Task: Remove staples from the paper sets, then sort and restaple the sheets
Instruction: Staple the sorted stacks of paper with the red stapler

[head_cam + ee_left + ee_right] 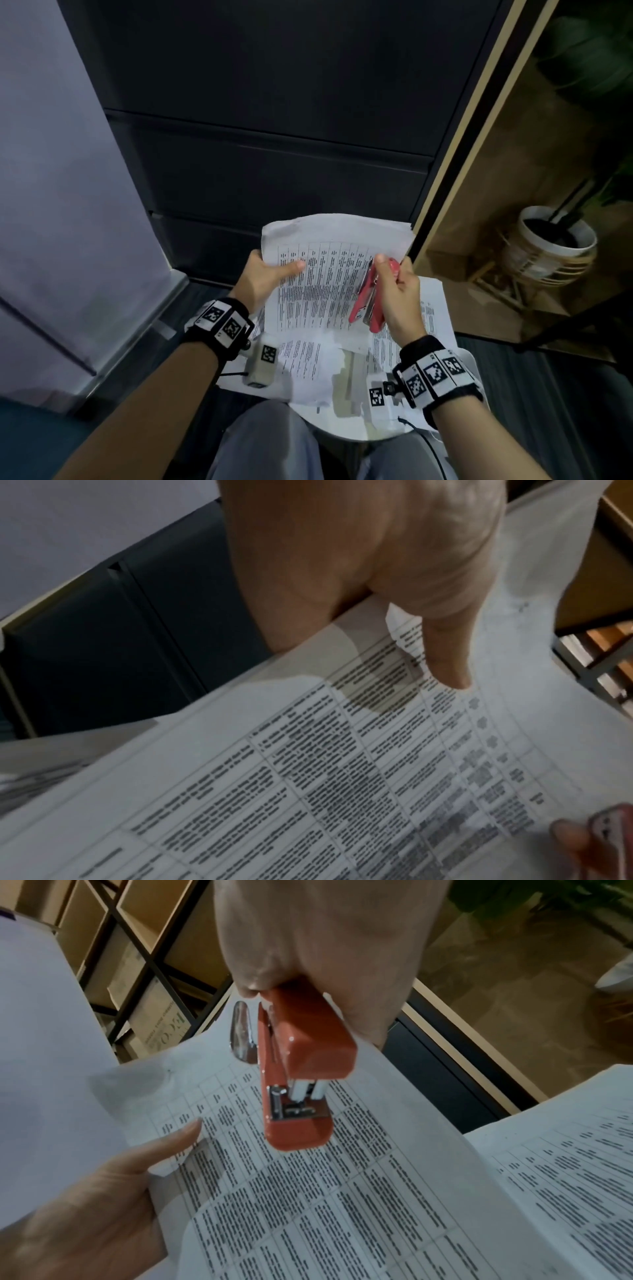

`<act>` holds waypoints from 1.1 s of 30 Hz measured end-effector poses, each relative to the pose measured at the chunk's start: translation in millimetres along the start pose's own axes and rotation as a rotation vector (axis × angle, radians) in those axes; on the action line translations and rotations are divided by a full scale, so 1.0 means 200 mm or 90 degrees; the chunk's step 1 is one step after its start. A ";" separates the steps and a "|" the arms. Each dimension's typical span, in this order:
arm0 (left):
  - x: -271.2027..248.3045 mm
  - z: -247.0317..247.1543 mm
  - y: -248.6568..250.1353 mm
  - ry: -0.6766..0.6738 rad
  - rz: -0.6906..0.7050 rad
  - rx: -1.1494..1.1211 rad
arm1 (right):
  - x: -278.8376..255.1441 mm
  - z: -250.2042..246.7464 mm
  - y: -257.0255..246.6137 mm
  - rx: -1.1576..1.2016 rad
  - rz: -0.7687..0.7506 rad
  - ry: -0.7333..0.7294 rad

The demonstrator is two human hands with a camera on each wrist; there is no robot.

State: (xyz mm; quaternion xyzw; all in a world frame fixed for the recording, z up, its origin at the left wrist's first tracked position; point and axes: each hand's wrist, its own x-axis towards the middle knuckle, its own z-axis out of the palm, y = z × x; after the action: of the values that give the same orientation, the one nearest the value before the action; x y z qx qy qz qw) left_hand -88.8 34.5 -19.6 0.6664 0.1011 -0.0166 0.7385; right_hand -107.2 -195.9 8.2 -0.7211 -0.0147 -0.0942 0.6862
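My left hand (270, 274) grips the left edge of a printed paper set (329, 274), thumb on top of the page, and holds it up above the table. The same sheet (342, 777) fills the left wrist view, with the thumb (441, 656) pressed on the table print. My right hand (394, 287) grips a red stapler (366, 301) by its far end, over the right side of that sheet. In the right wrist view the stapler (301, 1069) hangs above the paper (342, 1204), its mouth pointing toward me, jaws apart with no paper between them.
More printed sheets (308, 363) lie spread on the small round white table (346, 431) over my knees. A dark cabinet (274, 137) stands ahead, a purple wall (51, 171) left, a potted plant (551, 240) on the floor at right. Shelves (137, 961) hold boxes.
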 end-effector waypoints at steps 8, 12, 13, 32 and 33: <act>-0.04 0.05 0.15 -0.024 0.057 -0.006 | 0.03 -0.02 -0.07 -0.001 -0.024 0.029; -0.05 0.04 0.20 -0.068 0.096 0.009 | 0.04 -0.02 -0.06 -0.009 -0.031 0.019; -0.04 0.03 0.19 -0.076 0.097 0.028 | 0.03 -0.02 -0.06 -0.011 -0.018 0.012; -0.03 0.06 0.10 0.036 0.068 -0.006 | -0.02 0.09 -0.08 -0.051 -0.040 -0.006; -0.01 0.05 0.07 0.035 0.050 0.006 | -0.01 0.09 -0.05 -0.059 -0.022 -0.004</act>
State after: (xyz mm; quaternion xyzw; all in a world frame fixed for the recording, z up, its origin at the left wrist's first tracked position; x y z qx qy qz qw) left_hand -87.2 25.3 -4.0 0.6738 0.0947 0.0304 0.7322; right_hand -109.5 -176.7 16.9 -0.7520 -0.0252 -0.1043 0.6503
